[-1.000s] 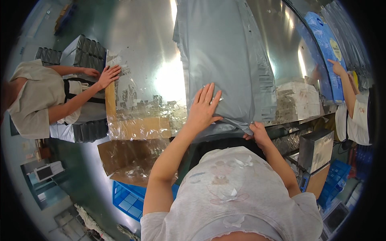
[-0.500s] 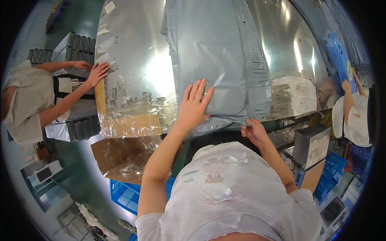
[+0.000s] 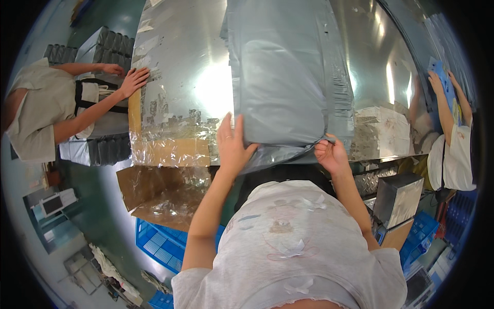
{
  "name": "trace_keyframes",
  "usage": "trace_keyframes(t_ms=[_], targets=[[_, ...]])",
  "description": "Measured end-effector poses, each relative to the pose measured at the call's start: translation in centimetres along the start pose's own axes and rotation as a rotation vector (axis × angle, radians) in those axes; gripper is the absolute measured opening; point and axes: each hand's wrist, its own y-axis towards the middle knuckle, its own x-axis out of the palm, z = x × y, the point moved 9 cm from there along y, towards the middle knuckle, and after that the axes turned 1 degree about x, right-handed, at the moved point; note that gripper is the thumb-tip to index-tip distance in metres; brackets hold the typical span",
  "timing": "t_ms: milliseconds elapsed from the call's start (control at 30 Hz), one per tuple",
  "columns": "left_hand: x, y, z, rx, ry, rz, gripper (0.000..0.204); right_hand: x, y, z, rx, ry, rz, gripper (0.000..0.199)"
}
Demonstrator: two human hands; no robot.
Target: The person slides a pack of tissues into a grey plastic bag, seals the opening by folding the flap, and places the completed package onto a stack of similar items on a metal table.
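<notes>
A broad stack of grey plastic bags (image 3: 280, 77) lies lengthwise on the metal table (image 3: 180, 67), its near end at the table's front edge. My right hand (image 3: 332, 155) is closed on the near right corner of the top bag, pinching the plastic between thumb and fingers. The film is creased and pulled up along that near edge. Beside the near left corner is my left hand (image 3: 234, 147), fingers stretched and thumb out toward the bag's edge. Whether its thumb touches the plastic I cannot tell.
An open cardboard box (image 3: 164, 193) and a blue crate (image 3: 159, 244) are below the table's front left. A metal box-shaped machine (image 3: 399, 198) stands at the right. One co-worker's hand (image 3: 135, 81) rests on the left table edge; another person (image 3: 455, 149) handles blue packaging at far right.
My left hand has slid off the top of the bag to its left edge. My right hand has moved up slightly, still pinching the corner. The view has shifted a little.
</notes>
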Motion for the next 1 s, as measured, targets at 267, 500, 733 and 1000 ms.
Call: trace_keyframes(t_ms=[267, 500, 733, 1000], targets=[[8.2, -13.7, -9.3, -1.017, -1.159, -0.418, 0.024, -0.7, 0.5, -1.0, 0.089, -0.119, 0.018, 0.019], [5.1, -9.0, -6.6, -1.027, -1.69, -0.198, 0.028, -1.2, 0.3, -2.1, 0.094, -0.005, 0.152, 0.02], [4.9, -6.2, -6.2, -0.958, -1.809, -0.196, 0.031, -1.3, 0.1, -2.2, 0.121, 0.026, 0.329, 0.024], [-13.3, -11.9, -21.5, -0.647, -1.722, 0.485, 0.021, -1.8, 0.1, -2.7, 0.064, -0.002, 0.356, 0.021]])
